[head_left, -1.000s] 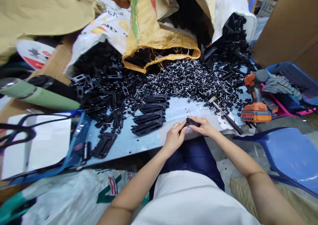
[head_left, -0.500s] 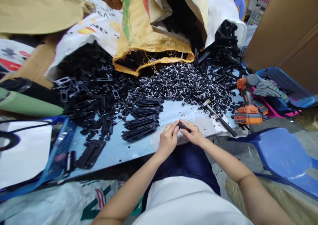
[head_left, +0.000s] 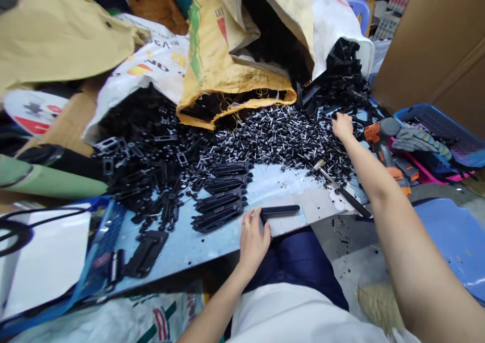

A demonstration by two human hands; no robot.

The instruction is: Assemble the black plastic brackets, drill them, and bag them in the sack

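Note:
At the table's front edge my left hand (head_left: 254, 239) is closed on one end of an angled black plastic bracket (head_left: 282, 210), whose long arm lies flat pointing right. My right hand (head_left: 343, 126) reaches far out over the right end of the heap of small black pieces with metal pins (head_left: 280, 136). Its fingers are pinched on a small black plastic part (head_left: 334, 115), mostly hidden among the dark pieces around it. Left of my left hand, several long black plastic assemblies (head_left: 220, 211) lie in a stacked row.
A hammer (head_left: 348, 199) lies at the right front. Beyond my right forearm stand a cordless drill (head_left: 382, 131) and a blue basket (head_left: 454, 131). Open sacks (head_left: 235, 90) spill black parts along the back. A blue chair (head_left: 450, 232) is at the right.
Both hands were together on a small dark part at the front edge. My right hand has moved away to the far right of the heap; the left has stayed in front with the bracket.

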